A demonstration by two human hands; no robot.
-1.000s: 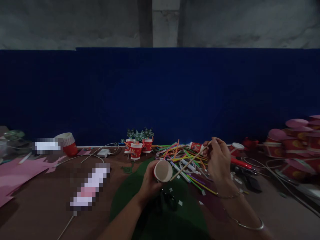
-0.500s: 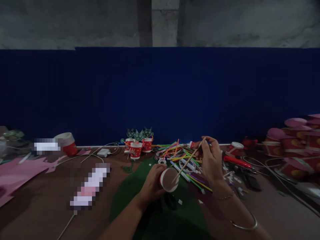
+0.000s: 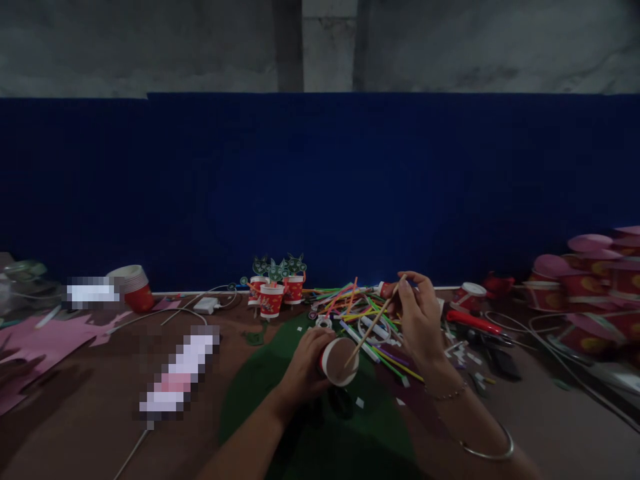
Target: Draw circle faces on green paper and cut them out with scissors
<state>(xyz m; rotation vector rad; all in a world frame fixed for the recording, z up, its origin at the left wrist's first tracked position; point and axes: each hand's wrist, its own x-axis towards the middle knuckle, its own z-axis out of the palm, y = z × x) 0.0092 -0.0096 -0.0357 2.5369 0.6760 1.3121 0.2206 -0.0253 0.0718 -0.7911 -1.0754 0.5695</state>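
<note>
My left hand (image 3: 305, 367) is wrapped round a red paper cup (image 3: 339, 361), held on its side with the white mouth turned towards me. My right hand (image 3: 419, 319) pinches a thin wooden stick (image 3: 376, 321) near its upper end. The stick slants down to the left and its lower tip reaches into the cup's mouth. Both hands hover over a green sheet (image 3: 320, 413) on the brown table. Just behind them lies a heap of coloured straws (image 3: 357, 308).
Three decorated red cups (image 3: 274, 293) stand at the back by the blue wall. A stack of red cups (image 3: 135, 287) and pink paper (image 3: 45, 337) lie left. More red cups with pink lids (image 3: 590, 280), a red-handled tool (image 3: 473, 321) and white cables (image 3: 560, 363) crowd the right.
The cup has moved a little right and down in my left hand. My right hand has come in towards the left, bringing the stick's tip from beside the rim into the cup's mouth.
</note>
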